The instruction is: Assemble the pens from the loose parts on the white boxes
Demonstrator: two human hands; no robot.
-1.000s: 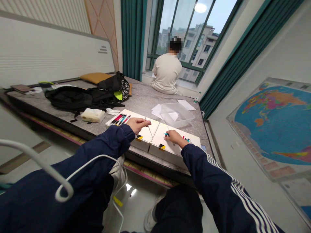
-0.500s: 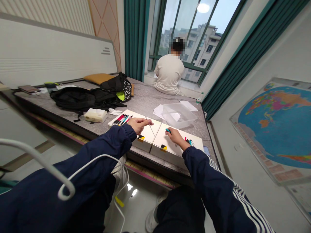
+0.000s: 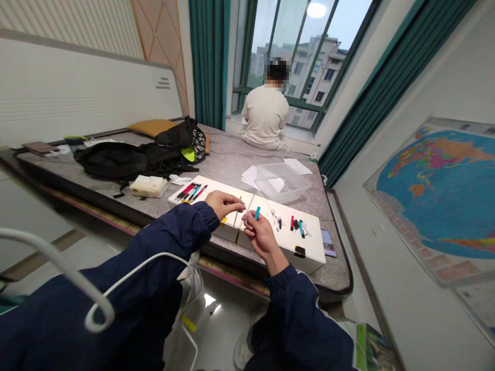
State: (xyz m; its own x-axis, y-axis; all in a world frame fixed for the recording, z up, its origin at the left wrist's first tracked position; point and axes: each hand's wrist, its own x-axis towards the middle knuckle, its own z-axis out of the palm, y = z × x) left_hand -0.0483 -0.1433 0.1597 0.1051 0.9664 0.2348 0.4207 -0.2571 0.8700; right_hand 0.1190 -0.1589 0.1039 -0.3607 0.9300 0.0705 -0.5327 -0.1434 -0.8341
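My left hand (image 3: 223, 204) is closed in a pinch on a thin pen refill (image 3: 240, 200), held nearly upright over the white boxes (image 3: 253, 200). Close beside it, my right hand (image 3: 261, 236) grips a teal pen barrel (image 3: 257, 212), which points up between thumb and fingers. The fingers partly hide the lower ends of both pieces. Several assembled pens (image 3: 192, 192) in red, black and teal lie on the left box. On the right box are small pen parts (image 3: 279, 222), plus red, black, teal and clear barrel pieces (image 3: 301, 228).
Behind the boxes sit a clear plastic bin (image 3: 284, 183) and white papers (image 3: 250, 176). A tissue pack (image 3: 148, 186) and black backpack (image 3: 116, 161) are at left. A phone (image 3: 328, 242) lies by the right box. Someone in a white shirt (image 3: 266, 116) sits by the window. A white cable (image 3: 143, 265) crosses my left sleeve.
My right hand has moved left and toward me with the teal barrel, now upright next to my left hand. The small parts it covered are in view. My left hand keeps the refill, now steeper.
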